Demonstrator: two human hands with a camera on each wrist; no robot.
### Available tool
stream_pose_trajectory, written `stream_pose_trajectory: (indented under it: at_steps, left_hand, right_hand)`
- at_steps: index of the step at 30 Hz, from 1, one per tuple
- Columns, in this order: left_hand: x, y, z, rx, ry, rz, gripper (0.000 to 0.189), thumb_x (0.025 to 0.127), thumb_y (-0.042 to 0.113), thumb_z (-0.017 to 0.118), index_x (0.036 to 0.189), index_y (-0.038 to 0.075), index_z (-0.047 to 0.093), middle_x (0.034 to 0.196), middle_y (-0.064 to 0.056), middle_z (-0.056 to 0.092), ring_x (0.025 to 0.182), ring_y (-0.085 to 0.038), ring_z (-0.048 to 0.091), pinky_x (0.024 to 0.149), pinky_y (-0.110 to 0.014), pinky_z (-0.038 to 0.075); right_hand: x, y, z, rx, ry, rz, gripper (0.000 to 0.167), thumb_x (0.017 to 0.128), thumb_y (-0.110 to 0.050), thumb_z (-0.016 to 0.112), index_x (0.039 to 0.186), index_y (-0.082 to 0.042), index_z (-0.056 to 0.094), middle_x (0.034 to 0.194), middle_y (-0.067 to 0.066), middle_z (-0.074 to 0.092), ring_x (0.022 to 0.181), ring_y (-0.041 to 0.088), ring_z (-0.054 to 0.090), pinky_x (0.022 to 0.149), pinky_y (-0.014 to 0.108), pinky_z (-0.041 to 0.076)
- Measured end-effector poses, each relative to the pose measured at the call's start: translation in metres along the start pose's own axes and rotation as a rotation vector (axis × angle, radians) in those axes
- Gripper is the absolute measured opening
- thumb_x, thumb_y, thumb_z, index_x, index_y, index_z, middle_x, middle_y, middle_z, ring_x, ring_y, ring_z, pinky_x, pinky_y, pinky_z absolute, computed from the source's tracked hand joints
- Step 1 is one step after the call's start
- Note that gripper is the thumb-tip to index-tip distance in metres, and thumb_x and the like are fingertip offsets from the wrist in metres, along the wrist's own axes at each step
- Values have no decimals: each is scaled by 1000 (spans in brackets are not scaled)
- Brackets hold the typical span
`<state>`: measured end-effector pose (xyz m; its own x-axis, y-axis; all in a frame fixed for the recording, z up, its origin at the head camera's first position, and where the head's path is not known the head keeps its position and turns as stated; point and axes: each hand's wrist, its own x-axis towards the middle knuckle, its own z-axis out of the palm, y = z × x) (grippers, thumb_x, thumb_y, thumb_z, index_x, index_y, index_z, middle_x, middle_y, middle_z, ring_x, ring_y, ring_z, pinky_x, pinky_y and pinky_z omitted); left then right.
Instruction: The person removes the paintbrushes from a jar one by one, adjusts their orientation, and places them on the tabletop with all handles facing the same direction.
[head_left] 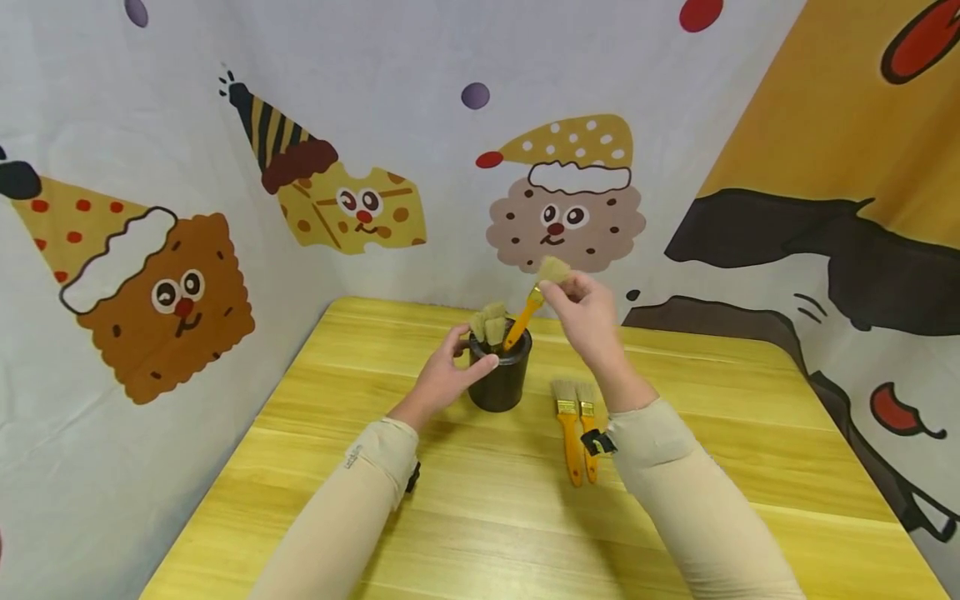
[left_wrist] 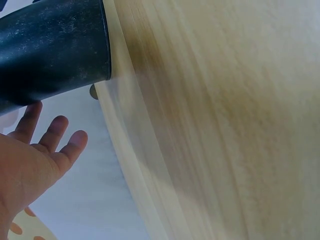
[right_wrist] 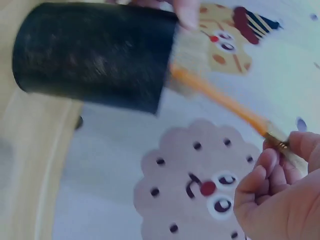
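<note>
A black cylindrical cup (head_left: 497,385) stands on the table with several pale-bristled brushes (head_left: 491,323) upright inside it. My left hand (head_left: 444,373) holds the cup at its rim, thumb on the near side and index finger behind. In the left wrist view, the other fingers (left_wrist: 54,134) of that hand are spread beside the cup's wall. Between thumb and fingertips, my right hand (head_left: 587,315) pinches a paintbrush (head_left: 525,319) near its metal band. That brush slants, bristles up, and the end of its orange handle is at the cup's mouth. Its bristles are partly hidden in the right wrist view.
Two more orange-handled paintbrushes (head_left: 572,437) lie side by side on the wooden table (head_left: 465,517), right of the cup and close to the right forearm. Behind the table hangs a white cloth (head_left: 420,100) printed with cartoon snacks.
</note>
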<state>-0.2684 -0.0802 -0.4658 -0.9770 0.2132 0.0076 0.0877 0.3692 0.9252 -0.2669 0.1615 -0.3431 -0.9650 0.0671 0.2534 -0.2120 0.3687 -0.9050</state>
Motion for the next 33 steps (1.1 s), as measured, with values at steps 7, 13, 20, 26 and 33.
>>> stream_pose_trajectory:
  at_steps: [7,13,20,26,33]
  left_hand:
    - [1,-2,1,11,5,18,92,86,82,69,162,46,33,164,-7,50,155,-36,43,119,-65,43]
    - [1,-2,3,6,-2,19,91,87,82,69,163,47,33,163,-7,50,156,-35,42,119,-66,43]
    - [1,-2,3,15,3,22,91,87,82,68,163,46,33,163,-8,51,155,-36,43,120,-66,42]
    - [1,-2,2,23,7,18,92,86,83,68,163,47,32,163,-7,51,155,-35,43,120,-66,42]
    - [1,-2,1,17,7,5,92,85,84,68,162,48,32,163,-6,50,156,-35,42,119,-66,43]
  right_hand:
    - [-3,-2,-44,100,44,86,37,100,-48,75,115,-15,71,90,-11,69,90,14,60,79,23,52]
    - [-13,20,-76,-51,-29,129,45,101,-54,72,117,-12,71,93,-13,73,92,13,62,81,24,53]
    - [-23,55,-110,-240,-129,172,54,102,-56,68,125,-7,70,93,-13,70,94,16,62,79,25,54]
    - [-26,81,-128,-346,-207,219,59,103,-59,64,127,-6,69,107,6,73,100,23,62,79,31,52]
    - [-28,107,-144,-391,-291,261,56,106,-56,63,126,-4,68,112,12,71,99,22,61,79,31,52]
